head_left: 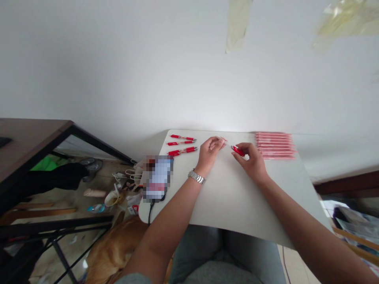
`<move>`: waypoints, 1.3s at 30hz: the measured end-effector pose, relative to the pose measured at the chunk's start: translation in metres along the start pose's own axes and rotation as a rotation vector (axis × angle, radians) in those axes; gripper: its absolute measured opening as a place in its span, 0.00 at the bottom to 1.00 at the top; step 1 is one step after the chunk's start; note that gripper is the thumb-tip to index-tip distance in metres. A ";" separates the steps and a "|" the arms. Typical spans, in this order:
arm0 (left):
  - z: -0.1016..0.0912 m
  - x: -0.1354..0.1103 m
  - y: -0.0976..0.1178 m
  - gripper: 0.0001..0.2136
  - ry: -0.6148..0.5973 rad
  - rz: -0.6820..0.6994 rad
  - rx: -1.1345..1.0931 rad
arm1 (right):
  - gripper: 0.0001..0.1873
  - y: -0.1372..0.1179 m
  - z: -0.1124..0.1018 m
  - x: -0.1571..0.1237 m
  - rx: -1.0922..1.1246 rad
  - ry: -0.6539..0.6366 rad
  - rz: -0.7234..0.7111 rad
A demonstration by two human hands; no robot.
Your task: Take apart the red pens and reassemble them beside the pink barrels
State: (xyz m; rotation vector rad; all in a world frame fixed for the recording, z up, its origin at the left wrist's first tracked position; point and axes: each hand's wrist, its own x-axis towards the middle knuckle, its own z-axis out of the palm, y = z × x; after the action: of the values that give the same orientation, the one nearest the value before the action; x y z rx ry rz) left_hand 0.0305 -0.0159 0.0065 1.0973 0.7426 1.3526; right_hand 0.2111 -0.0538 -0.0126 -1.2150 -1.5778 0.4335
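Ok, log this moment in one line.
left hand: thin clear piece; right hand: red pen, partly hidden; left side: red pens; right side: pink slender items

The right hand [252, 159] partly hides the red pen [237, 150] (phone [159, 177] blurred).

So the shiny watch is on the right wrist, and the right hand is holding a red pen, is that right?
Not quite: the head view shows the shiny watch on the wrist of the left hand, not the right. The right hand is indeed holding a red pen.
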 end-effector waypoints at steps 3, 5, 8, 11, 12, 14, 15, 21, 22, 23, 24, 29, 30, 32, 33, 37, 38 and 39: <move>-0.001 0.000 0.000 0.15 -0.016 0.010 -0.001 | 0.13 0.002 0.000 0.000 -0.037 0.008 -0.008; -0.001 -0.001 0.001 0.14 -0.033 0.011 -0.003 | 0.14 0.002 -0.002 0.000 -0.059 0.002 0.011; 0.001 -0.002 0.003 0.14 -0.051 0.000 -0.006 | 0.16 0.001 -0.004 0.000 -0.083 -0.034 0.034; 0.002 -0.003 0.005 0.15 -0.059 -0.010 -0.013 | 0.19 0.000 -0.005 0.000 -0.102 -0.075 0.033; 0.002 -0.003 0.005 0.16 -0.060 -0.010 -0.014 | 0.19 -0.001 -0.005 0.000 -0.105 -0.077 0.032; 0.001 -0.003 0.005 0.16 -0.063 -0.008 -0.011 | 0.18 -0.001 -0.003 0.000 -0.096 -0.065 0.035; 0.001 -0.002 0.004 0.16 -0.060 -0.007 -0.007 | 0.18 0.000 -0.003 0.000 -0.083 -0.053 0.037; -0.001 0.000 0.002 0.16 -0.035 -0.009 -0.004 | 0.16 0.002 -0.002 -0.001 -0.103 -0.027 0.026; 0.000 -0.001 0.002 0.16 -0.036 -0.010 -0.017 | 0.17 0.002 -0.003 -0.001 -0.115 -0.044 0.027; 0.000 -0.001 0.002 0.16 -0.039 -0.012 -0.031 | 0.17 0.001 -0.003 -0.001 -0.119 -0.059 0.030; 0.001 -0.001 0.002 0.16 -0.042 -0.014 -0.044 | 0.17 0.000 -0.003 -0.001 -0.114 -0.068 0.034; -0.001 -0.001 0.001 0.16 -0.026 -0.018 -0.016 | 0.20 -0.001 -0.003 0.000 -0.061 -0.011 0.040; -0.001 0.000 0.001 0.16 -0.018 -0.018 -0.005 | 0.20 0.000 -0.003 0.000 -0.065 -0.012 0.034; -0.002 0.000 0.000 0.16 -0.011 -0.025 -0.009 | 0.19 0.000 -0.003 0.000 -0.093 -0.047 0.029; -0.002 0.000 -0.001 0.15 -0.015 -0.031 -0.024 | 0.20 0.001 -0.004 -0.001 -0.107 -0.067 0.031; -0.001 0.000 -0.001 0.15 -0.012 -0.052 -0.082 | 0.18 0.002 -0.003 -0.001 -0.082 -0.053 0.049; -0.001 0.000 -0.001 0.15 0.000 -0.055 -0.088 | 0.19 0.003 -0.003 -0.001 -0.067 -0.035 0.045; -0.001 0.000 -0.001 0.15 0.013 -0.058 -0.092 | 0.20 0.003 -0.003 -0.001 -0.060 -0.023 0.037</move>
State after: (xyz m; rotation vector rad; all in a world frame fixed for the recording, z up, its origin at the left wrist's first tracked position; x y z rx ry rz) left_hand 0.0301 -0.0157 0.0053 0.9880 0.7100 1.3326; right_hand 0.2149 -0.0543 -0.0147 -1.2906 -1.6002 0.4285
